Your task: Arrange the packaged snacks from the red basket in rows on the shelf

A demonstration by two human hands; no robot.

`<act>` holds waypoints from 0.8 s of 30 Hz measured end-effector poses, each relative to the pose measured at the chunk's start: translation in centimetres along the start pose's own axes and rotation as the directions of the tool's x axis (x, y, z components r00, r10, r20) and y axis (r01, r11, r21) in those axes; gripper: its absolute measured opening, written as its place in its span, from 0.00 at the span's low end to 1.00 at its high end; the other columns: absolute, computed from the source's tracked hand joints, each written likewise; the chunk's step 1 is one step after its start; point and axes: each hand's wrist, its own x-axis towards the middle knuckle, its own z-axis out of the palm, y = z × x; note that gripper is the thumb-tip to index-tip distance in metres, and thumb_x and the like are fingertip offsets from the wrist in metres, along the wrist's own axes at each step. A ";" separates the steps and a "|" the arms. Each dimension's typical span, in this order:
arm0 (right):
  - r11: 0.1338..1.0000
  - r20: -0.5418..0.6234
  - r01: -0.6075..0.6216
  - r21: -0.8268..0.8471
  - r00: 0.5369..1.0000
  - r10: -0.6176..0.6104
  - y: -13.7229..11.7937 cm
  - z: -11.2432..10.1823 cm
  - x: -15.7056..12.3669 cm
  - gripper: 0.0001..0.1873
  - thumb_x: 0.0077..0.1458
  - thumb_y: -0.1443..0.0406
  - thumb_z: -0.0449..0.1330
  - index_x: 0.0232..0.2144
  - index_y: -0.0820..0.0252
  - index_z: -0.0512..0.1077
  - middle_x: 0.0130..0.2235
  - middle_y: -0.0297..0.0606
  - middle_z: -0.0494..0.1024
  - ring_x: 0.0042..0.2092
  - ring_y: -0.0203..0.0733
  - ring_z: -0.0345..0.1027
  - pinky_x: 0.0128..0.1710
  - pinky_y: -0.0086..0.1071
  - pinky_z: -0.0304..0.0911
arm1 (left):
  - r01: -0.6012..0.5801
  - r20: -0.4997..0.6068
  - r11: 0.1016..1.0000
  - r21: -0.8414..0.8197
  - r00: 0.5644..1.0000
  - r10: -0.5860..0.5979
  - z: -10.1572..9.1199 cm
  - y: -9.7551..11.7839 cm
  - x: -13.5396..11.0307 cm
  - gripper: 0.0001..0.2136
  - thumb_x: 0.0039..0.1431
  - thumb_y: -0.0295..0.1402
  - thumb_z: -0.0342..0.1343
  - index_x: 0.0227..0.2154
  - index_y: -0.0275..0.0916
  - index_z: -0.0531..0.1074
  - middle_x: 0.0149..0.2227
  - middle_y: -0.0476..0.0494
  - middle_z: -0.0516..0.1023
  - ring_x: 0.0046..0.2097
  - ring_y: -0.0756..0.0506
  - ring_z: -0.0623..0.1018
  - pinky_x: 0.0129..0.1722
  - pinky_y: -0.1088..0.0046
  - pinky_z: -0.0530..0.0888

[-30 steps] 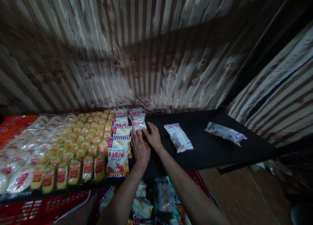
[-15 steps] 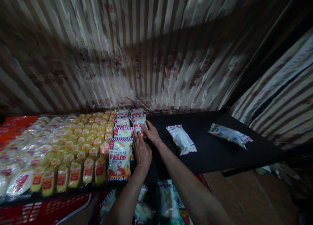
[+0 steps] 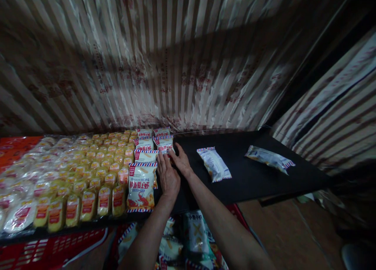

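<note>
Two columns of upright white snack bags with red-and-blue striped edges stand at the middle of the black shelf. A large front bag [image 3: 141,187] shows red lettering and a shrimp picture. At the right column's nearer bag [image 3: 163,143], both hands meet. My left hand [image 3: 169,178] lies with fingers stretched forward against its lower part. My right hand [image 3: 182,161] touches its right side, thumb and fingers apart. The bag's lower part is hidden behind the fingers.
Small wrapped yellow cakes [image 3: 88,201] and white packs [image 3: 22,217] fill the left. Two snack bags lie flat on the black shelf [image 3: 235,191], one nearer [image 3: 214,164] and one farther right [image 3: 270,159]. Below are a red basket [image 3: 53,246] and more bags [image 3: 196,236]. A striped curtain [image 3: 176,66] hangs behind.
The view has shifted slightly, so everything sits a little more to the left. My hands stay at the same bag with hardly any movement.
</note>
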 end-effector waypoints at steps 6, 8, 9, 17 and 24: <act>1.000 -0.036 -0.019 -0.007 0.999 0.019 0.5 -0.7 -2.5 0.31 0.55 0.51 0.54 0.57 0.60 0.62 0.59 0.44 0.66 0.60 0.46 0.58 0.61 0.41 0.51 | -0.136 -0.012 0.988 0.070 0.990 0.137 -0.1 0.1 -0.4 0.25 0.57 0.21 0.41 0.60 0.27 0.56 0.64 0.29 0.52 0.67 0.40 0.46 0.64 0.53 0.51; 1.000 -0.025 -0.021 -0.014 0.999 0.021 0.5 -1.0 -3.3 0.29 0.56 0.54 0.53 0.56 0.62 0.64 0.58 0.45 0.67 0.60 0.45 0.59 0.61 0.39 0.52 | -0.186 0.009 0.978 0.092 0.983 0.186 -0.1 0.2 -0.8 0.24 0.58 0.22 0.41 0.59 0.26 0.58 0.64 0.29 0.54 0.67 0.40 0.48 0.64 0.54 0.51; 1.000 -0.023 -0.024 -0.018 0.999 0.024 0.4 -1.1 -3.7 0.28 0.56 0.54 0.52 0.56 0.63 0.64 0.58 0.46 0.67 0.60 0.45 0.59 0.61 0.39 0.52 | -0.200 0.019 0.975 0.100 0.980 0.200 -0.2 0.2 -1.0 0.24 0.58 0.22 0.42 0.58 0.25 0.59 0.63 0.29 0.55 0.67 0.40 0.48 0.64 0.54 0.51; 0.999 -0.018 0.002 -0.052 1.000 -0.003 0.3 -1.5 -5.6 0.21 0.56 0.60 0.53 0.51 0.59 0.69 0.54 0.42 0.72 0.57 0.44 0.64 0.59 0.40 0.56 | -0.173 0.025 0.977 0.129 0.985 0.171 -0.8 -0.4 -2.1 0.24 0.57 0.21 0.42 0.57 0.29 0.62 0.63 0.30 0.57 0.66 0.40 0.52 0.63 0.53 0.54; 0.997 -0.043 0.020 -0.074 0.999 -0.023 0.2 -1.2 -4.7 0.19 0.55 0.58 0.55 0.49 0.54 0.71 0.48 0.39 0.77 0.51 0.45 0.70 0.52 0.39 0.64 | -0.128 -0.010 0.983 0.129 0.991 0.131 -0.8 -0.4 -2.6 0.24 0.56 0.21 0.44 0.57 0.31 0.62 0.63 0.29 0.57 0.67 0.37 0.47 0.62 0.50 0.55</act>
